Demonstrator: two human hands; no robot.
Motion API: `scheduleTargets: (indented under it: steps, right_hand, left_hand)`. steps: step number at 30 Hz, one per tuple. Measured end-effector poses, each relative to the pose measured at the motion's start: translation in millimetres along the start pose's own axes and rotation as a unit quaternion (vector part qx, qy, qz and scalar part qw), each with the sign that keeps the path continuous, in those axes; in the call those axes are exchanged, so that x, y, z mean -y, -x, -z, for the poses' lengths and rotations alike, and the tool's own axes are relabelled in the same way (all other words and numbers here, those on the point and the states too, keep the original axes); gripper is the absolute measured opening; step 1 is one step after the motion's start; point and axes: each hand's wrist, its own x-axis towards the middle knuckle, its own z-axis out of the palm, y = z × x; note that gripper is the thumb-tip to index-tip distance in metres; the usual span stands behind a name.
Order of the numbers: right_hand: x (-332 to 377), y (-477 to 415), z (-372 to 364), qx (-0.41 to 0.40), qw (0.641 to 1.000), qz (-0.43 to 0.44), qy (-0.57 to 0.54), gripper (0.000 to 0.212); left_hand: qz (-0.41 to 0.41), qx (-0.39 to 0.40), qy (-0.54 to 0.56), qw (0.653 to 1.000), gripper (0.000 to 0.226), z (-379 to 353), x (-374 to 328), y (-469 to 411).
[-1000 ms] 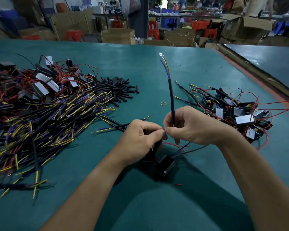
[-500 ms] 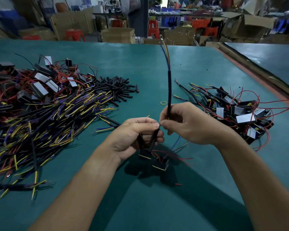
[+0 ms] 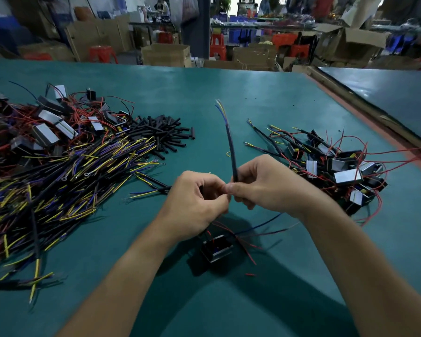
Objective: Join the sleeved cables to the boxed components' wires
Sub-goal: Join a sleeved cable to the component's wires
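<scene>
Head view: black sleeved cable (image 3: pixel 231 147) stands upright, blue and yellow wires fanning.

Table (image 3: pixel 253 105) teal — cable sleeve (image 3: pixel 232 147) black, tips (image 3: pixel 220 110) perhaps blue-yellow.

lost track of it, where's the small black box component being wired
Head view, low centre: the small black box component is just below the left hand, nearer the camera than the right hand.
</scene>
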Motion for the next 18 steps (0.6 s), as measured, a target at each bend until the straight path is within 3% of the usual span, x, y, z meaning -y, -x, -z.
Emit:
scheduleTargets:
  steps: [5, 8, 11, 15, 18]
  right_hand:
    - [5, -1, -5, -0.058, 0.998, 0.001, -0.022, 0.022]
    - [9, -1, -9, -0.080, 0.994, -0.013, -0.075, 0.015]
    - [12, -3, -12, -0.098, 0.988, -0.036, -0.113, 0.021]
    - [13, -3, -11, -0.080, 0.980, -0.080, -0.167, 0.029]
    - [10, -1, -4, -0.017, 0.965, -0.125, -0.230, 0.018]
  left_hand:
    - [-0.034, -0.094, -0.079, 0.992, 0.013, -2, 6, -3]
    - [-0.036, -0.137, -0.068, 0.988, 0.013, -5, 7, -4]
    - [-0.070, -0.167, -0.084, 0.980, 0.012, -7, 8, -3]
    - [-0.131, -0.210, -0.134, 0.960, 0.013, -11, 4, -1]
    - [-0.159, -0.222, -0.149, 0.950, 0.014, -12, 1, 1]
